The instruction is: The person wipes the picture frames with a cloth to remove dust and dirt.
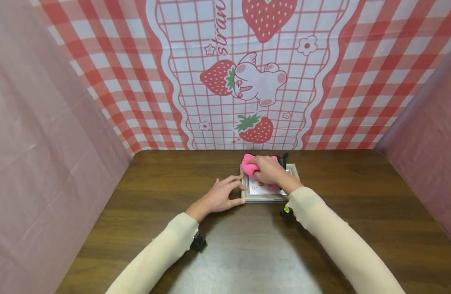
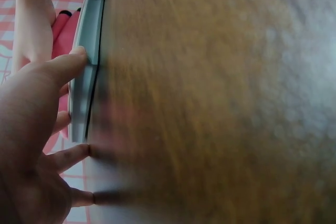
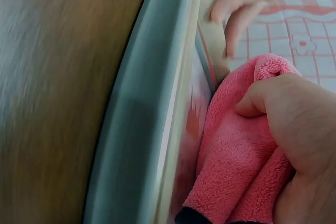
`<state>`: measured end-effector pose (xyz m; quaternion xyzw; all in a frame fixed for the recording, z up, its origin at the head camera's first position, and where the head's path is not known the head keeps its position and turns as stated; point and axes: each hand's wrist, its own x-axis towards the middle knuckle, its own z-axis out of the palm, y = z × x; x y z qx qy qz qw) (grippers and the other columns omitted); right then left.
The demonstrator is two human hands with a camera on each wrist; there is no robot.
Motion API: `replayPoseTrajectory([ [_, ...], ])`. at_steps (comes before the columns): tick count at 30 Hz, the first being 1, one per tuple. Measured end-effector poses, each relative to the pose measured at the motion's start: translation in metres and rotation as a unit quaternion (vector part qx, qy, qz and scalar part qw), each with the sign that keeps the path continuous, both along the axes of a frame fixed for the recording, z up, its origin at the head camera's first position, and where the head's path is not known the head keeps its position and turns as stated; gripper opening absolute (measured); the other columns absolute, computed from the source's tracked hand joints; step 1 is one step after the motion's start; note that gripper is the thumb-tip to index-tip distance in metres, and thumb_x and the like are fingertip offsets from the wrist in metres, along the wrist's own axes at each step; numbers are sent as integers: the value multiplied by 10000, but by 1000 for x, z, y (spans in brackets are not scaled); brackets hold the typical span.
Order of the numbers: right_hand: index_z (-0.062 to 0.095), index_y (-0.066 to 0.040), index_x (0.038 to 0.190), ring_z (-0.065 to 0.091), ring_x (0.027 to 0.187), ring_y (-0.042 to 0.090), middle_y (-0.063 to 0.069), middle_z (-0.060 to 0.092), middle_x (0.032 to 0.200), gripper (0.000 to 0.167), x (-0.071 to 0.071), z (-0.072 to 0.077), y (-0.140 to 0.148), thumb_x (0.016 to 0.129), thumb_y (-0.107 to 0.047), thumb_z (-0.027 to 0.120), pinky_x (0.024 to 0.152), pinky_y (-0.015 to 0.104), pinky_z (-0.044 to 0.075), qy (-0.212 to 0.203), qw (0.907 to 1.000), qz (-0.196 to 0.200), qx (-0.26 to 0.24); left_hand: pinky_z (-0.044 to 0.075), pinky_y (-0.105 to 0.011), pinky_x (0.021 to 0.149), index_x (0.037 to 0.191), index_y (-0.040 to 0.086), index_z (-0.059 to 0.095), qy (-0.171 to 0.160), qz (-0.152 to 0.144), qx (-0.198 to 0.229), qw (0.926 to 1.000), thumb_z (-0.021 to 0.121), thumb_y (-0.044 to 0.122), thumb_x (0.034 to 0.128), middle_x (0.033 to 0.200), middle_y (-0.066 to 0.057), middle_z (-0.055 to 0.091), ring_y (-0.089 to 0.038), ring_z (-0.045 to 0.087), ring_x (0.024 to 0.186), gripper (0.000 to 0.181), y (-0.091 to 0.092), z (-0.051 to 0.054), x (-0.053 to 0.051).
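Note:
A picture frame (image 1: 264,199) with a pale moulded border lies flat on the wooden table. The right hand (image 1: 269,169) grips a bunched pink fleecy cloth (image 1: 248,164) with dark trim and presses it on the picture's upper part. In the right wrist view the thumb bears on the cloth (image 3: 236,150), whose folds hide most of the picture. At the frame's left side is the left hand (image 1: 222,194), its thumb touching the near edge beside the corner. Its fingers are spread along the left edge, with two fingertips (image 2: 84,198) down by the table.
The brown table (image 1: 166,175) ends at a hanging red-and-white checked cloth with strawberries (image 1: 256,130). Pink curtains (image 1: 60,155) hang on both sides. A small black wrist camera (image 1: 198,242) sits at the left cuff, another (image 1: 287,214) at the right.

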<state>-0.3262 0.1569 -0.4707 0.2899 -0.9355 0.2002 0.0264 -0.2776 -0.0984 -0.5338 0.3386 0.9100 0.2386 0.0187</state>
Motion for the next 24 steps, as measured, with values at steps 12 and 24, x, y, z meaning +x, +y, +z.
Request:
replayPoseTrajectory([
  [12, 742, -50, 1444, 758, 1218, 418, 212, 790, 1356, 540, -13, -20, -3, 904, -34, 739, 1038, 615, 604, -83, 9999, -61, -82, 358, -915, 1195, 1339, 306, 734, 117, -13, 32, 9999, 802, 549, 1021, 1763, -21, 523, -318, 558, 1599, 406, 0, -2, -2],
  [24, 698, -149, 1542, 652, 1479, 446, 167, 676, 1613, 522, -11, -13, 2, 1030, -86, 776, 1197, 661, 543, -661, 9976, -189, 42, 345, -893, 1228, 1360, 302, 730, 51, 37, -11, 10000, 801, 534, 1025, 1795, 6, 481, -311, 539, 1614, 414, 1, 1, 1],
])
